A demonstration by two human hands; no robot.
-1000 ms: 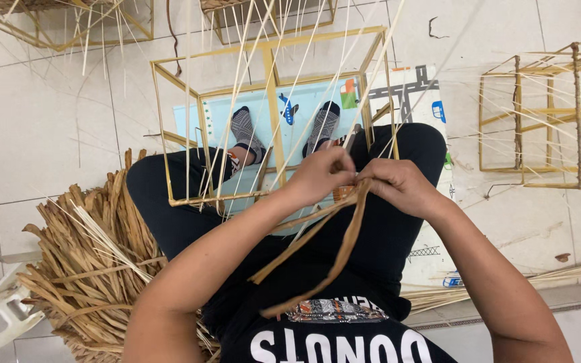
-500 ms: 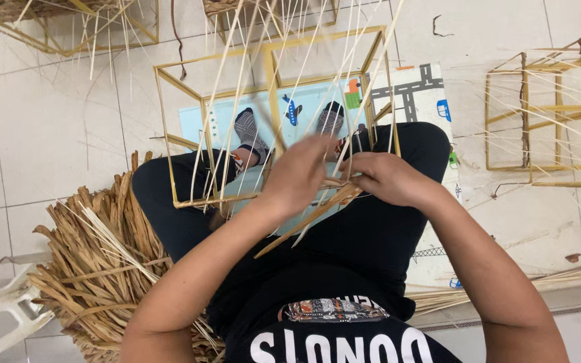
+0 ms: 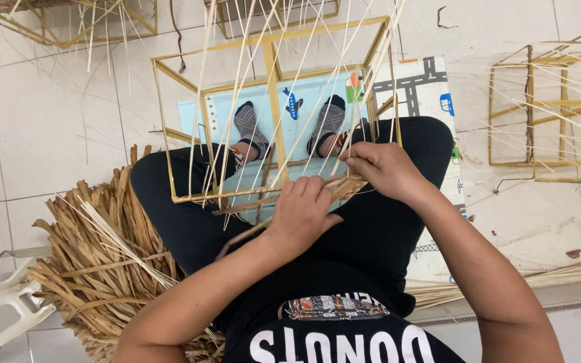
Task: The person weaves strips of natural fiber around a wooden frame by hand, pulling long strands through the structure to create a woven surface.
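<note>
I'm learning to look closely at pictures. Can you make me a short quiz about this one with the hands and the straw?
1. True or false: both hands hold the brown strip at the frame.
2. Which side of the person has the pile of dried leaves? A) their left B) their right
3. Fill in: the feet rest on a light blue ____.

Key:
1. True: the left hand and the right hand both grip it.
2. A
3. mat

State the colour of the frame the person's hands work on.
Golden yellow frame, clearest in the head view.
</note>
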